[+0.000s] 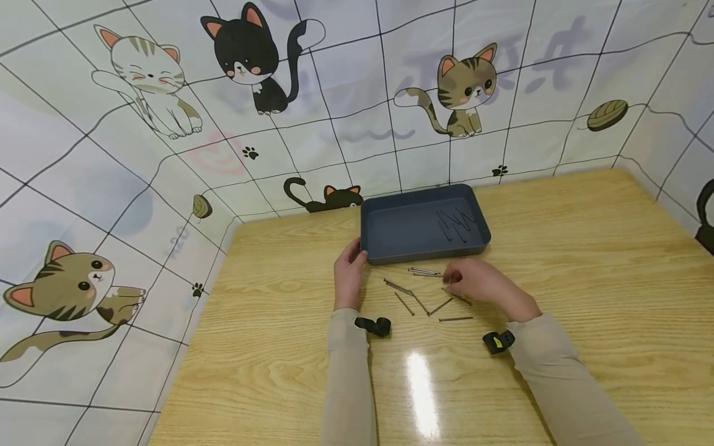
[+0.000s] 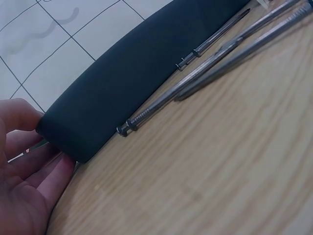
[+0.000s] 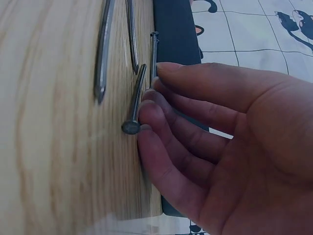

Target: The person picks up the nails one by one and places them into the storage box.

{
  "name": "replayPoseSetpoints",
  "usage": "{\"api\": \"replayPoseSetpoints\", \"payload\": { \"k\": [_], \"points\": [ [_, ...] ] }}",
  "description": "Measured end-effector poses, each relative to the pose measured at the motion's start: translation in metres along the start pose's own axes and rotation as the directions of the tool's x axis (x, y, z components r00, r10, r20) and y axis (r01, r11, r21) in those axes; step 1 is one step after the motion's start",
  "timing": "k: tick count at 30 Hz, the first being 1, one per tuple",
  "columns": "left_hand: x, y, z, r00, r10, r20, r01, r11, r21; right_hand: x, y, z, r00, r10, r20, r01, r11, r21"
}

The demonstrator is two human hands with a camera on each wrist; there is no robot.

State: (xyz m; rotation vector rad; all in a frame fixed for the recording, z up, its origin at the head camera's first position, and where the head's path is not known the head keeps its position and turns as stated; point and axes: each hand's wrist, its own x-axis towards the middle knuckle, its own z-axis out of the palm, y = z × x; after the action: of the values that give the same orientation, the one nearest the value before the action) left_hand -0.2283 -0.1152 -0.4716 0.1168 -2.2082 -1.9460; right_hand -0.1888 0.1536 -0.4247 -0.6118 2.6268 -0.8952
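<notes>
A dark blue rectangular tray [image 1: 390, 230] stands near the back wall, with several nails [image 1: 457, 224] in its right half. My left hand [image 1: 349, 272] holds the tray at its front left corner; in the left wrist view its fingers [image 2: 46, 159] lie against the tray's end wall. In front of the tray, my right hand [image 1: 480, 284] has thumb and fingertips together at the end of a nail [image 3: 154, 51] lying along the tray's front wall. Another nail [image 3: 134, 105] touches or nearly touches the lower fingers.
More loose nails lie on the wooden table [image 1: 268, 347] between the hands, among them a single nail [image 1: 456, 319] nearest the front and a slanted nail [image 1: 404, 303] to the left. A cat-printed wall covering [image 1: 357, 111] rises behind and beside the table.
</notes>
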Motion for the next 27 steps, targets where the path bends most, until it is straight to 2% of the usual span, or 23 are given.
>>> {"api": "replayPoseSetpoints", "payload": {
  "k": [8, 13, 17, 25, 27],
  "points": [
    [0.0, -0.001, -0.001, 1.0, -0.004, 0.006, 0.005, 1.0, -0.007, -0.003, -0.007, 0.0, 0.999, 0.002, 0.034, 0.0, 0.999, -0.044],
    [0.0, 0.0, -0.001, 1.0, 0.009, 0.005, -0.009, 1.0, 0.0, -0.003, -0.009, 0.0, 0.999, 0.02, 0.03, -0.018, 0.998, -0.061],
    [-0.001, 0.001, -0.001, 1.0, -0.005, 0.017, 0.005, 1.0, -0.016, -0.003, -0.009, 0.0, 0.999, 0.032, 0.024, -0.03, 0.997, -0.069],
    [-0.009, 0.021, -0.004, 0.998, -0.025, 0.059, 0.028, 0.998, -0.052, -0.006, -0.015, 0.0, 0.997, 0.072, -0.01, -0.073, 0.987, -0.145],
    [-0.009, 0.021, -0.003, 0.998, -0.022, 0.057, 0.025, 0.998, -0.054, -0.006, -0.018, 0.001, 0.996, 0.081, -0.027, -0.085, 0.98, -0.179]
  ]
}}
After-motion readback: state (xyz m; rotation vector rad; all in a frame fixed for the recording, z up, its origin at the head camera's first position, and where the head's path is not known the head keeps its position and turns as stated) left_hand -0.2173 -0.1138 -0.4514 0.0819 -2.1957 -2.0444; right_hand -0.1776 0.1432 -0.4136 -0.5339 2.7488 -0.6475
